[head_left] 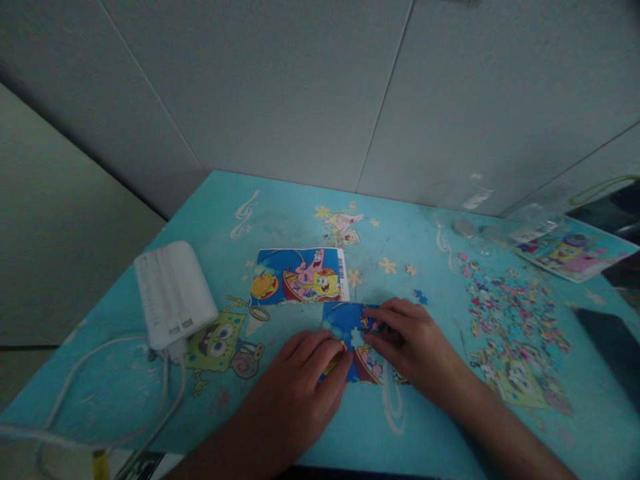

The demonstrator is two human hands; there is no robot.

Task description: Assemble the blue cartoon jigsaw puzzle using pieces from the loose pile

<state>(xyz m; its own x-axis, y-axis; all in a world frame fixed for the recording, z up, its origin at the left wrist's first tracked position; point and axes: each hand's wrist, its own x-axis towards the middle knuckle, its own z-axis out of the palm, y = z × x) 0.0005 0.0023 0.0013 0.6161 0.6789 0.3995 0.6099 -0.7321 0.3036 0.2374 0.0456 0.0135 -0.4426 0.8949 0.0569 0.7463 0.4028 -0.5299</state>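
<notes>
A partly joined jigsaw puzzle [367, 367], mostly blue with cartoon figures, lies flat on the table. A light gap shows in its middle, beside the right fingertips. My left hand [313, 377] rests over the puzzle's left side, fingers bent together and pressing on it. From the right, my right hand [413, 340] reaches over the upper part, thumb and index finger closed around a small blue puzzle piece [369, 323], partly hidden. Just behind the puzzle is a printed picture card [300, 277] with a matching blue scene.
Many loose puzzle pieces [515, 310] spread at the right, near a dark phone-like slab [610, 350]. Another colourful picture sheet [575, 250] and clear plastic containers [477, 233] stand behind. At left lies a white power bank [175, 293] with white cables [75, 373]. A grey wall [300, 100] borders the table.
</notes>
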